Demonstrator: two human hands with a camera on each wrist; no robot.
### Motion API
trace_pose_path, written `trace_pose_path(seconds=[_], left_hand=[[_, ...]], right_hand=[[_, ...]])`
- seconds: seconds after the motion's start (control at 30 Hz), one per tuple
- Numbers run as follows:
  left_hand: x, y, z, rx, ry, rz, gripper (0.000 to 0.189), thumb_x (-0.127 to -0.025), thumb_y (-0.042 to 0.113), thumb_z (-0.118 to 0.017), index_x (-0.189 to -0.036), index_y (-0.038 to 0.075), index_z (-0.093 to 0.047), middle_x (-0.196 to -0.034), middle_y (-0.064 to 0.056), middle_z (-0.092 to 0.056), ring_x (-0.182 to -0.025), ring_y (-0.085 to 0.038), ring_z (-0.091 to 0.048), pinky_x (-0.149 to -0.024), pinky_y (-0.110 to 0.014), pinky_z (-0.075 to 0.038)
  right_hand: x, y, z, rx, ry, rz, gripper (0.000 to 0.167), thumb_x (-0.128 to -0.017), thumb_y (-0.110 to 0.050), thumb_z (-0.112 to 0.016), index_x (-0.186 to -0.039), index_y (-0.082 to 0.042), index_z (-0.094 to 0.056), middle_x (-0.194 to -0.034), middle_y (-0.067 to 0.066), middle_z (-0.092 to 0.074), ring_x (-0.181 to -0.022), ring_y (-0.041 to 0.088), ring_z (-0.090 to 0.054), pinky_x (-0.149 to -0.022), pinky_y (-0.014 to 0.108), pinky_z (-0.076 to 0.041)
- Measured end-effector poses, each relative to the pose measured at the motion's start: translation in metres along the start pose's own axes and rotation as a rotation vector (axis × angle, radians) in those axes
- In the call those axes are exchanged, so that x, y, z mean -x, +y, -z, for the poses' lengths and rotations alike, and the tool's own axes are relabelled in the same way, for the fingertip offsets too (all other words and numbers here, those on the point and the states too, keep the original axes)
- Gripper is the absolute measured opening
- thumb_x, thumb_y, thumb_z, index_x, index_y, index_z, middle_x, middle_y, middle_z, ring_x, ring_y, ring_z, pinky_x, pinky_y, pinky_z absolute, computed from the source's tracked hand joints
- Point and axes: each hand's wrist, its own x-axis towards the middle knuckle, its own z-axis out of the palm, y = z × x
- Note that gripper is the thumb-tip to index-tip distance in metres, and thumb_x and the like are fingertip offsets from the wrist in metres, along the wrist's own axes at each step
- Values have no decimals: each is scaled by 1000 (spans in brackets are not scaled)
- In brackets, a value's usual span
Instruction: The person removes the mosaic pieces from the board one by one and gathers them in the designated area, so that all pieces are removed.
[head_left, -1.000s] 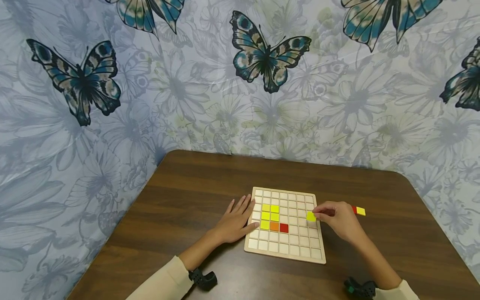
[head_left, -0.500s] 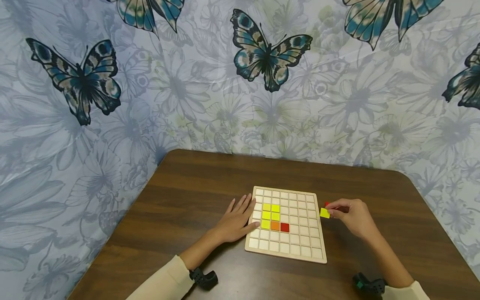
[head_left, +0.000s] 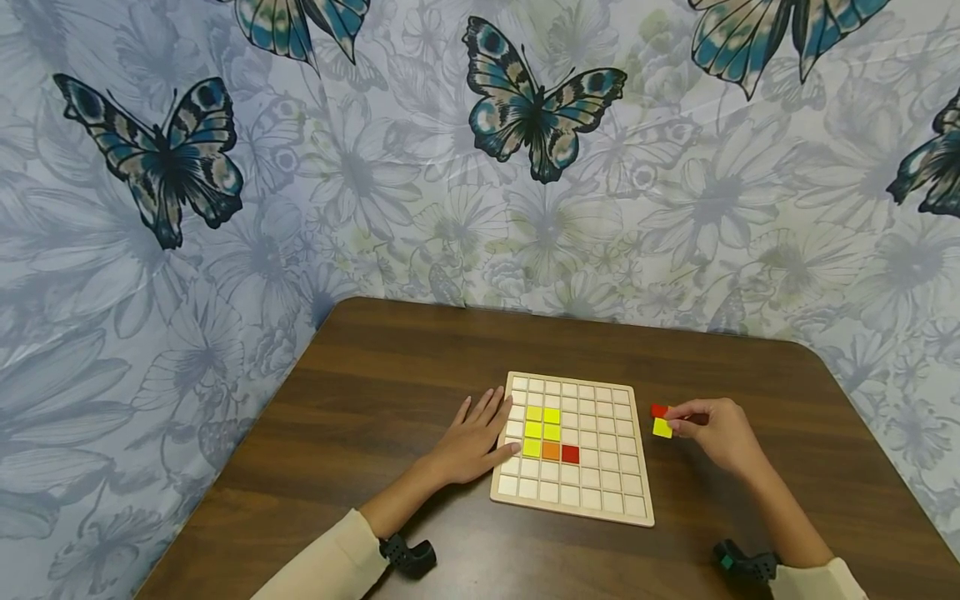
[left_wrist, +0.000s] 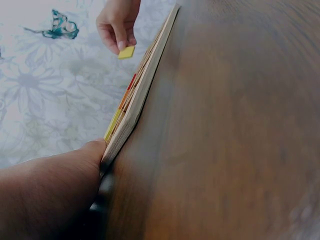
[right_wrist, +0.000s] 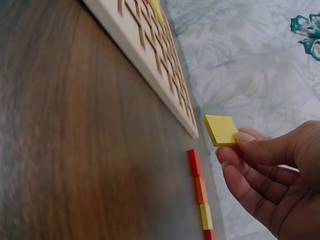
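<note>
Pinching a yellow tile (right_wrist: 220, 131) between the thumb and the fingertips of the right hand (head_left: 712, 435), and holding it up over the table (head_left: 360, 358), near to the right edge of the pale wooden board (head_left: 589, 457). In the head view, showing a red tile (head_left: 659, 411) directly behind the held one; in the right wrist view, showing a row of loose tiles (right_wrist: 201, 190) in the order red, orange, yellow and red, with the last being cut by the lower border. Bearing on the board, in its left half, five yellow squares (head_left: 533, 429) in two columns, and in their lowest row also an orange square (head_left: 551, 451) and a red square (head_left: 570, 454). Resting the left hand (head_left: 467, 450), with fingers extended and grasping nothing, along the board's left edge, and touching its surface with the thumb. Wearing cream sleeves (head_left: 330, 562) and, on both wrists, black devices (head_left: 408, 557). Having behind the table a pale floral backdrop (head_left: 420, 167), printed with blue butterflies (head_left: 536, 112).
</note>
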Motion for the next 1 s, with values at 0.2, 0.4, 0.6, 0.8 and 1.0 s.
trace_pose_path(seconds=[0.2, 0.4, 0.6, 0.8, 1.0], left_hand=[[1, 0, 0, -2, -2, 3, 80, -106, 58, -35, -164, 8, -11, -170, -15, -4, -156, -31, -4, -121, -59, -3], [0, 0, 1, -1, 1, -1, 81, -106, 58, -36, -164, 7, -11, -170, -15, -3, -156, -31, -4, -121, -60, -3], [0, -1, -1, 6, 12, -1, 81, -106, 58, -36, -164, 7, -12, -170, -15, -5, -156, -31, -4, -121, -60, -3], [0, -2, -2, 14, 14, -3, 82, -105, 60, -36, -164, 8, -12, -170, -15, -5, -157, -31, -4, -121, -60, -2], [0, -2, -3, -1, 7, 4, 82, -105, 61, -33, -164, 9, -10, -170, -13, -3, -157, -29, -1, -121, -58, -2]], right_hand=[[-2, 7, -2, -3, -50, -41, 8, -91, -7, -75, -96, -1, -79, -83, 7, -75, -75, 23, -72, -64, 26, -55], [-7, 14, -4, 1, -56, -42, 7, -91, -5, -75, -95, -1, -78, -83, 7, -75, -73, 22, -72, -63, 25, -56], [-12, 18, -6, 21, -57, -54, 6, -90, -5, -76, -94, -1, -78, -80, 5, -74, -72, 20, -69, -61, 25, -54], [-14, 21, -8, 54, -62, -60, 5, -89, -3, -76, -93, -1, -78, -82, 5, -74, -72, 18, -66, -61, 26, -53], [-16, 21, -9, 80, -57, -60, 5, -88, -3, -77, -92, -2, -78, -84, 5, -74, -72, 17, -64, -60, 26, -52]])
